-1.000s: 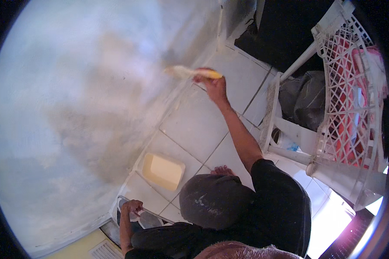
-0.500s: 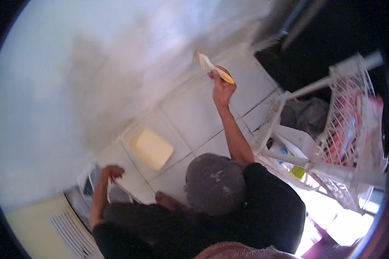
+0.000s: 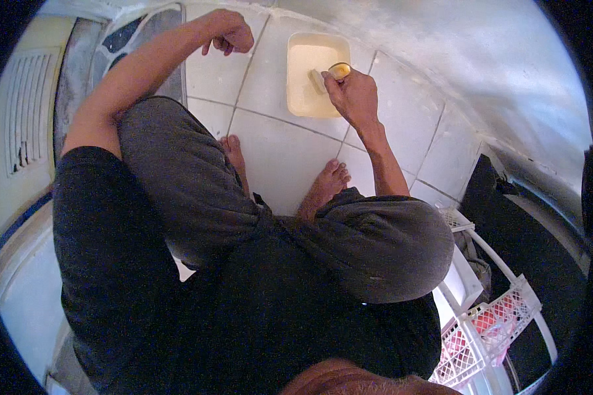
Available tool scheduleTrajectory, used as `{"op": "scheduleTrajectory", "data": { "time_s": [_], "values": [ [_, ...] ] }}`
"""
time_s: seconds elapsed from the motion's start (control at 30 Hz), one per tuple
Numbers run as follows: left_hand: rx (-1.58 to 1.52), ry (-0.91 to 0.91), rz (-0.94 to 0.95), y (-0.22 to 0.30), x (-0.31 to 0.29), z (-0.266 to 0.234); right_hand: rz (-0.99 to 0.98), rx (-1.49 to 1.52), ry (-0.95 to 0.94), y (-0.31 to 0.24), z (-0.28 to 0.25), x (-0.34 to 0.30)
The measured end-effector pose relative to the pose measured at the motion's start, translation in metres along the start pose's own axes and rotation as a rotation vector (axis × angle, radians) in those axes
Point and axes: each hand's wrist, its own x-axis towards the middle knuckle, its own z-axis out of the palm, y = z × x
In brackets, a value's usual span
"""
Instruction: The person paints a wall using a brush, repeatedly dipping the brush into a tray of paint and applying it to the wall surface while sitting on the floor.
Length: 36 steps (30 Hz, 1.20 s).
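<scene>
Your left forearm (image 3: 151,62) angles forward and inward, the left hand (image 3: 232,31) drooping at the wrist, fingers (image 3: 225,45) loosely curled — while your right forearm (image 3: 386,158) reaches ahead, the right hand (image 3: 356,95) closed in a grip.

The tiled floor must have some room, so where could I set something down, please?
Bare tile shows between the tub and the feet, and between the tub and the left hand. It is crowded at the tub, where the right hand holds a brush, and by the white rack.
</scene>
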Motion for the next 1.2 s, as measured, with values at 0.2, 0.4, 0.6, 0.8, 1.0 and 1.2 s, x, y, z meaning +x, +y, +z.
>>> {"op": "scheduleTrajectory", "data": {
  "time_s": [0.2, 0.4, 0.6, 0.8, 1.0, 1.2],
  "values": [
    [-0.003, 0.039, 0.014, -0.026, -0.002, 0.012, -0.033, 0.06, 0.146, -0.002, 0.008, 0.003],
    [0.081, 0.015, 0.045, -0.033, 0.009, 0.004, -0.281, 0.003, 0.211, 0.017, 0.008, 0.024],
    [-0.036, 0.032, 0.02, -0.038, 0.01, 0.004, -0.259, 0.101, 0.272, 0.007, 0.02, 0.007],
    [-0.025, -0.044, 0.147, -0.066, 0.048, -0.002, 0.067, 0.324, 0.136, -0.01, 0.015, -0.013],
    [0.023, -0.1, 0.172, -0.071, 0.058, -0.002, 0.055, 0.024, 0.209, 0.01, -0.006, -0.008],
    [-0.081, -0.072, 0.133, -0.079, 0.057, -0.004, 0.067, 0.124, 0.151, 0.009, 0.002, -0.012]
  ]
}}
